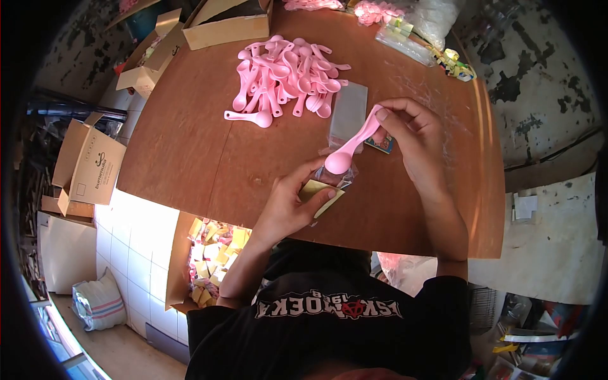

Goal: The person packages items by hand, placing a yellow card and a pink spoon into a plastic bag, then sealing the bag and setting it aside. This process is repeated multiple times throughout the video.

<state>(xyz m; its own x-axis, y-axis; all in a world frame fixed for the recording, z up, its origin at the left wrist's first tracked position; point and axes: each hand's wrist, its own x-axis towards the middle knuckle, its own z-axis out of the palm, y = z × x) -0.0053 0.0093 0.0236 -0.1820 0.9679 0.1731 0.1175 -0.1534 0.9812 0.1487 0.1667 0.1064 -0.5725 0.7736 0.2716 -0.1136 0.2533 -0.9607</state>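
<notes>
Pink spoon (360, 138) above tabletop (190, 145) — right hand (410, 126), fingers clamped on handle end; bowl low, at clear bag (346, 175). Left hand (288, 201) — fingers clamped on bag and yellow card (310, 190). Pile of pink spoons (282, 71) beyond.

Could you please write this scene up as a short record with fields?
Left hand: holds a clear bag with a yellow card
Right hand: pinches a pink spoon by its handle
Spoon's bowl: at the bag; whether inside is unclear
Table: heaped spoons, flat clear plastic
Below table edge, left: open carton containing yellow cards
</notes>
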